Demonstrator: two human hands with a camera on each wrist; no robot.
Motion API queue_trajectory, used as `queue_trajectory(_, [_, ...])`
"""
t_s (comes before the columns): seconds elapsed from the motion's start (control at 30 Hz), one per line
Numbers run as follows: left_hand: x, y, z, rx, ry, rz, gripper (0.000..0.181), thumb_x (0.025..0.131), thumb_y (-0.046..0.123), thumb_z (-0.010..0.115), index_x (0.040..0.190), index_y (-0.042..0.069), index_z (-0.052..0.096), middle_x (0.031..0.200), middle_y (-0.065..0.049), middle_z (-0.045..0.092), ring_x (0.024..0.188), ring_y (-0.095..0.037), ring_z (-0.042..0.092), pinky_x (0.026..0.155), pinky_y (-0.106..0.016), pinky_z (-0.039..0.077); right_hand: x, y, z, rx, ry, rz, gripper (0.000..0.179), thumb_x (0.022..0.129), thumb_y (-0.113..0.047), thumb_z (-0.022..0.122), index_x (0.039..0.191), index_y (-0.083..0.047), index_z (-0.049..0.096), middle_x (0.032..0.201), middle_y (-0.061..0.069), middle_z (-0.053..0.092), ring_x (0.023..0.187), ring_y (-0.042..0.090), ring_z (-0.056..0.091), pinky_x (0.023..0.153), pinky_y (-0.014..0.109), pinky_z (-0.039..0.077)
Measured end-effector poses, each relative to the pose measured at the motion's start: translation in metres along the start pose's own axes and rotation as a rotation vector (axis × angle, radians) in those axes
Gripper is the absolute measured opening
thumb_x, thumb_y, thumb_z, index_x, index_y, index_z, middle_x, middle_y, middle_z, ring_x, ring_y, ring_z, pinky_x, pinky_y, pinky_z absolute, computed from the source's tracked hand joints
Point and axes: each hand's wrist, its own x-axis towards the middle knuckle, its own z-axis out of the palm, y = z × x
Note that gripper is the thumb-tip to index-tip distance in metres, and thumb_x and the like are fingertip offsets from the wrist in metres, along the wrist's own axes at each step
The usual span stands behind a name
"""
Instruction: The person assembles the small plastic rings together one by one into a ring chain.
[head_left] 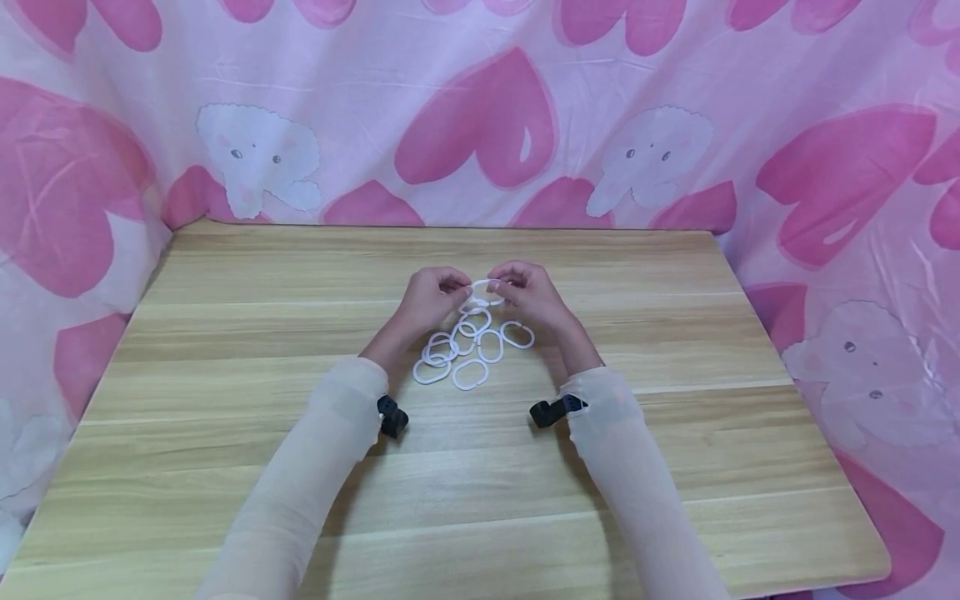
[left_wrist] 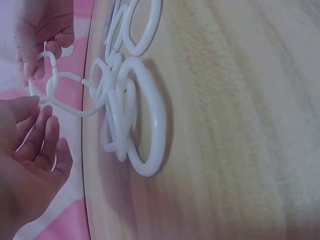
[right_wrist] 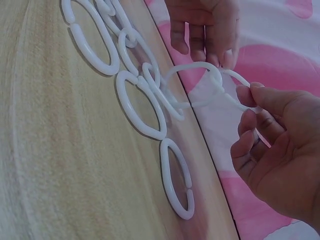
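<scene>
Over the far middle of the table, my left hand [head_left: 433,298] and right hand [head_left: 529,292] pinch a white plastic oval ring [left_wrist: 54,70] between thumb and fingers, one at each end. The left fingertips are close to where this ring links with a second white ring [right_wrist: 192,65], which hangs down toward the table. Below the hands, several linked white rings [head_left: 451,337] lie in a small pile. Beside the chain lie a ring with a small gap [right_wrist: 165,165] and another ring [head_left: 470,388] nearer me.
The wooden table [head_left: 465,500] extends on all sides of the rings. Behind it hangs a pink and white curtain [head_left: 360,100] with hearts. Black wrist cameras, left [head_left: 392,417] and right [head_left: 555,411], sit at the sleeve cuffs.
</scene>
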Motion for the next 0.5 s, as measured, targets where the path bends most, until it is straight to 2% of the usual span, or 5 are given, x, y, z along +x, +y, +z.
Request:
queue_trajectory(0.23, [0.0037, 0.0012, -0.0002, 0.014, -0.004, 0.018, 0.020, 0.097, 0.009, 0.067, 0.112, -0.003, 0.072, 0.106, -0.020, 0.076, 0.095, -0.027, 0.068, 0.085, -0.031, 0.057, 0.0005, 0.0000, 0.0000, -0.005, -0.005, -0.034, 0.020, 0.098, -0.005, 0.063, 0.115, 0.006, 0.067, 0.086, -0.009, 0.064, 0.077, 0.017, 0.058, 0.071, 0.028, 0.052])
queue_trajectory(0.4, [0.0043, 0.0010, -0.0005, 0.022, -0.003, 0.026, 0.019, 0.098, 0.010, 0.067, 0.111, -0.002, 0.073, 0.105, -0.019, 0.076, 0.091, -0.024, 0.067, 0.080, -0.026, 0.055, -0.0009, -0.0012, 0.0002, -0.008, -0.008, -0.050, 0.019, 0.099, -0.004, 0.063, 0.114, 0.006, 0.068, 0.084, -0.010, 0.063, 0.076, 0.017, 0.055, 0.066, 0.021, 0.048])
queue_trajectory(0.5, [0.0037, 0.0004, -0.0011, 0.026, 0.000, 0.029, 0.019, 0.098, 0.010, 0.067, 0.110, -0.002, 0.074, 0.105, -0.019, 0.076, 0.090, -0.022, 0.067, 0.078, -0.025, 0.054, -0.0016, -0.0020, 0.0008, -0.013, -0.006, -0.059, 0.019, 0.098, -0.004, 0.063, 0.114, 0.006, 0.068, 0.085, -0.006, 0.064, 0.075, 0.018, 0.055, 0.064, 0.018, 0.046])
